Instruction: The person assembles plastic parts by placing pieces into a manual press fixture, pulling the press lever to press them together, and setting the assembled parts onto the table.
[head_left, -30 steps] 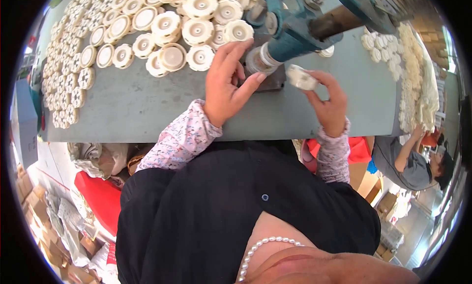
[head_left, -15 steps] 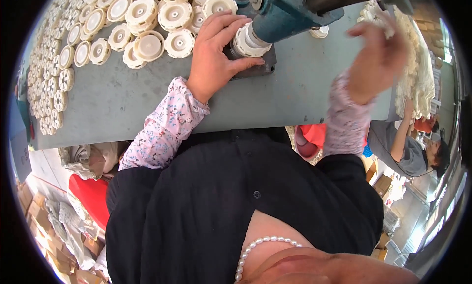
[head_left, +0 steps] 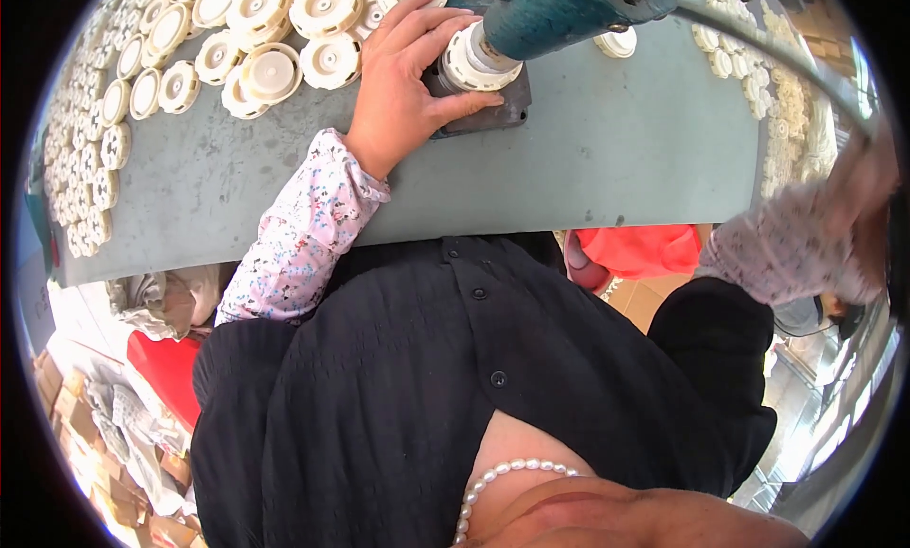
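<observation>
My left hand (head_left: 403, 79) curves around a round cream plastic part (head_left: 482, 72) on the dark base plate (head_left: 517, 107) of a bench press. Its thumb lies along the near side and its fingers reach the far left side. Directly above, the blue-green press head (head_left: 555, 17) comes down on the part. A long metal lever (head_left: 787, 60) slopes from the press to the far right. At its end is my right hand (head_left: 864, 192), smeared by motion and closed around the lever; its fingers are hard to make out.
Many round cream parts (head_left: 270, 72) cover the table's left side, some stacked. One lone part (head_left: 616, 42) lies right of the press, with more rows (head_left: 725, 60) at the right edge. The grey table's front edge (head_left: 654, 224) is close to my body. A red item (head_left: 640, 249) is below it.
My right hand has swept right and toward me from beside the press, and the lever now slopes down to it. My left hand stays at the round part.
</observation>
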The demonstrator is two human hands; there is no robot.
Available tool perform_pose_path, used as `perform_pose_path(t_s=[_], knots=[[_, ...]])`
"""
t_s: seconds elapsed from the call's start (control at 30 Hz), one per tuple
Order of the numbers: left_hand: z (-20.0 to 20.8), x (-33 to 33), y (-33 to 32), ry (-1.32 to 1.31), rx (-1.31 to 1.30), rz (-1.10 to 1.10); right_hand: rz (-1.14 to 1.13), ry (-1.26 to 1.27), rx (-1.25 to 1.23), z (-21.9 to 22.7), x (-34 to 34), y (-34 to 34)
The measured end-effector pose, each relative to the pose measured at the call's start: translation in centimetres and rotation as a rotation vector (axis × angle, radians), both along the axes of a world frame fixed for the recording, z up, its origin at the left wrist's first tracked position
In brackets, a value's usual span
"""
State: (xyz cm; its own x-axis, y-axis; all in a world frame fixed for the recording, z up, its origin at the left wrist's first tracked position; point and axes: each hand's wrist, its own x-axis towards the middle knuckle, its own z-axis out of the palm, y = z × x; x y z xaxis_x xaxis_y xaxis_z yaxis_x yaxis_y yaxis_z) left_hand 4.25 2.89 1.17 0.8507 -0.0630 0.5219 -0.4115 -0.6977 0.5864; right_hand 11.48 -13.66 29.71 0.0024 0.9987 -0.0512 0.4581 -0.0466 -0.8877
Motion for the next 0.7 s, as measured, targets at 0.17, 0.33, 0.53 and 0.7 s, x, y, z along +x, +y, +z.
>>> perform_pose_path(t_s=[0.17, 0.33, 0.53, 0.7], knots=[[-1.3, -0.8, 1.5, -0.052, -0.084, -0.025, -0.014, -0.381, -0.235, -3.7, -6.3, -9.5], [-1.1, -0.3, 1.6, -0.062, -0.112, -0.084, -0.507, -0.804, -0.260, -18.2, -12.3, -7.7], [-1.8, -0.8, 1.4, -0.050, -0.135, -0.011, -0.589, -0.580, 0.025, -17.8, -11.4, -9.2], [-2.2, -1.3, 0.3, -0.041, -0.172, 0.075, -0.595, -0.297, -0.019, -10.8, -11.6, -9.3]])
